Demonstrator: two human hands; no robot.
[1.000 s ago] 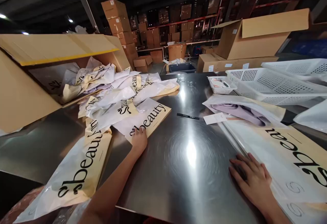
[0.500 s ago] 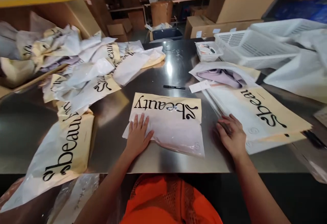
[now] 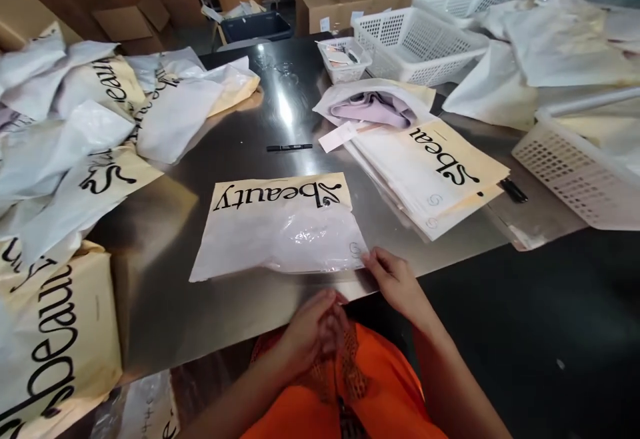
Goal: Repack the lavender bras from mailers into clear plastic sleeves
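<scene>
The white-and-cream bag (image 3: pixel 280 232), its black "beauty" lettering upside down, lies on the steel table (image 3: pixel 225 139) at 6 o'clock from the marker (image 3: pixel 290 148), its 4 o'clock corner pinched by the right hand (image 3: pixel 397 282), the left hand (image 3: pixel 314 332) half-curled at 5 o'clock, contents undiscernible.

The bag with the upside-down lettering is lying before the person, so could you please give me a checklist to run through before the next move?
1. Bag flat on the metal table: ok.
2. Lettering upright to the person: not ok, it reads upside down.
3. Right hand at the bag's near right corner: ok; whether its grip is firm: cannot tell.
4. Left hand off the bag: ok, it is in front of the orange vest.
5. Black marker apart from the bag: ok, beyond its far edge.
6. Bag's contents: cannot tell.
</scene>
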